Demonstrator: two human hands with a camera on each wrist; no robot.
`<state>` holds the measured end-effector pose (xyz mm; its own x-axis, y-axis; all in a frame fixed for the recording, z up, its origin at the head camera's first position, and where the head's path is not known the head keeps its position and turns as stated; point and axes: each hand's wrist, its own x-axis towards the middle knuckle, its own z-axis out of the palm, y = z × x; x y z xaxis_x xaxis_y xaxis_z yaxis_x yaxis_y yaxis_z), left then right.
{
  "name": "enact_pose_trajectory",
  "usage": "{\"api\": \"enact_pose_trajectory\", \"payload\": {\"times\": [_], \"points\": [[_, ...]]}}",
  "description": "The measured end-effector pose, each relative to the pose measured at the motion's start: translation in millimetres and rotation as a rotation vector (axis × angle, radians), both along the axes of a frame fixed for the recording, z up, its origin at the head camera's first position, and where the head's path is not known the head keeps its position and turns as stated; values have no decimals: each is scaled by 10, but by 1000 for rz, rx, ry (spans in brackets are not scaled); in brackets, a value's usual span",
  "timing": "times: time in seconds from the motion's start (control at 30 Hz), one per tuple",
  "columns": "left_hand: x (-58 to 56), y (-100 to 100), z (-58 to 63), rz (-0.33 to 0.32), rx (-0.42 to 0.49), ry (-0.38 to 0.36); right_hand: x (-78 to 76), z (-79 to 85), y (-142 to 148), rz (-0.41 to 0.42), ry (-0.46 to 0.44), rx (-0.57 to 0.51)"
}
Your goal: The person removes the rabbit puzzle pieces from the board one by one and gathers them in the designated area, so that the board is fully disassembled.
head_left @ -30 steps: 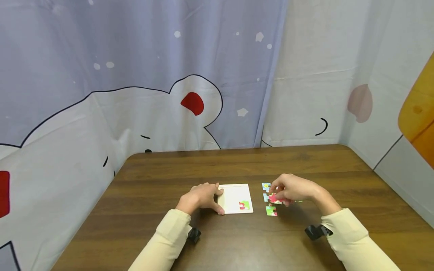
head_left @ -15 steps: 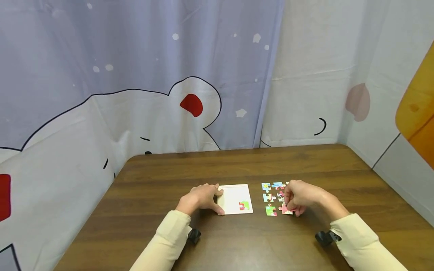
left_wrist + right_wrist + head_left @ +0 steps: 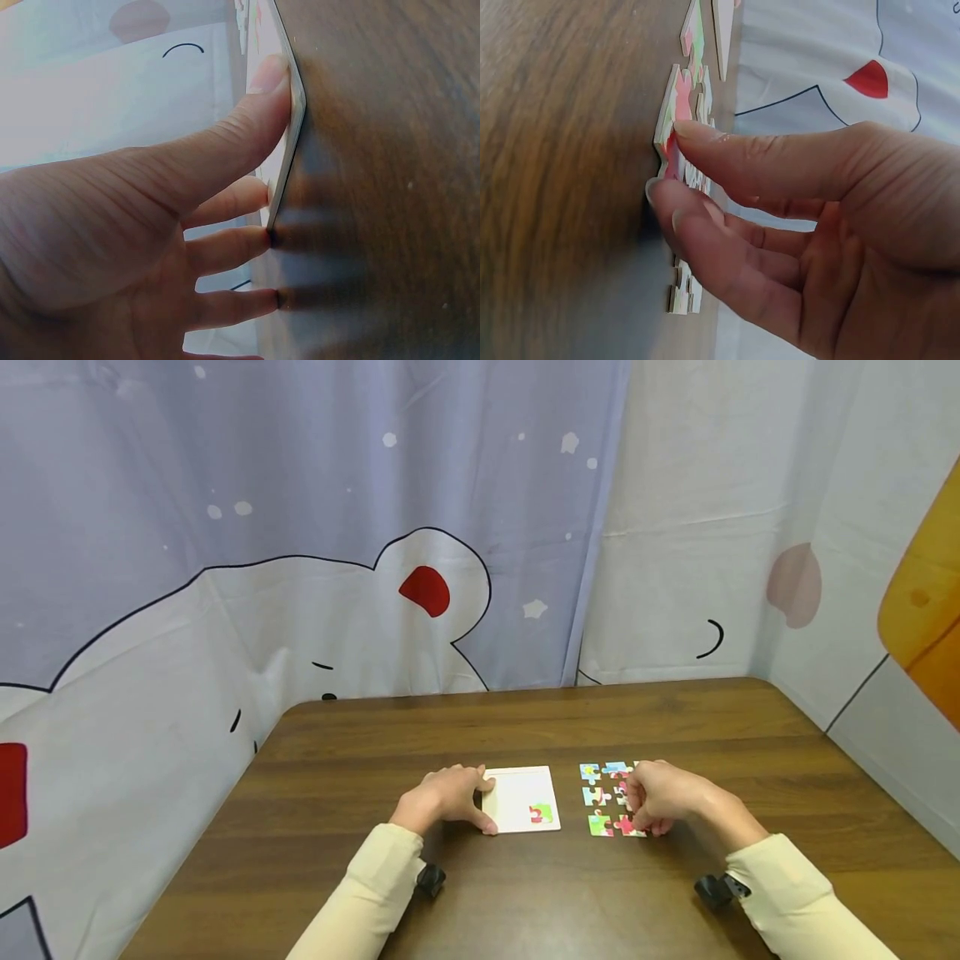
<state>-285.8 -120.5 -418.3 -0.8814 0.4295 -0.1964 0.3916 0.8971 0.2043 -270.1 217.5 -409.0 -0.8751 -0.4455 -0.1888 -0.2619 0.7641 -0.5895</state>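
Observation:
My left hand [image 3: 444, 797] rests at the left side of a square white puzzle board [image 3: 517, 789]. In the left wrist view its thumb lies on the board [image 3: 298, 112] near a corner, and fairly straight fingers touch the edge. One green-and-red puzzle piece [image 3: 545, 814] lies at the board's lower right corner. To the right, my right hand [image 3: 667, 797] pinches a red puzzle piece [image 3: 628, 826] low at the table. The right wrist view shows the thumb on the red piece [image 3: 681, 105] and the index fingertip by its edge. My hand partly hides it.
Several loose puzzle pieces lie right of the board, among them a blue-yellow piece [image 3: 589, 772], a pale blue piece [image 3: 595, 796] and a green piece [image 3: 600, 825]. Others are partly behind the right hand. A printed curtain [image 3: 337, 627] hangs behind the wooden table [image 3: 360, 735].
My right hand has moved right and toward me, bringing the red puzzle piece from over the other pieces down beside the green one. My left hand and the board have stayed in place.

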Motion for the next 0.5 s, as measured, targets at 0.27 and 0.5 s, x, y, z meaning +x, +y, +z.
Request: {"api": "enact_pose_trajectory", "payload": {"times": [0.27,0.5], "points": [[-1,-20,-17,3,4,4,11,81,-1,22,43,23],[15,-5,5,-1,7,-1,-13,213,-184,131,155,-5]]}}
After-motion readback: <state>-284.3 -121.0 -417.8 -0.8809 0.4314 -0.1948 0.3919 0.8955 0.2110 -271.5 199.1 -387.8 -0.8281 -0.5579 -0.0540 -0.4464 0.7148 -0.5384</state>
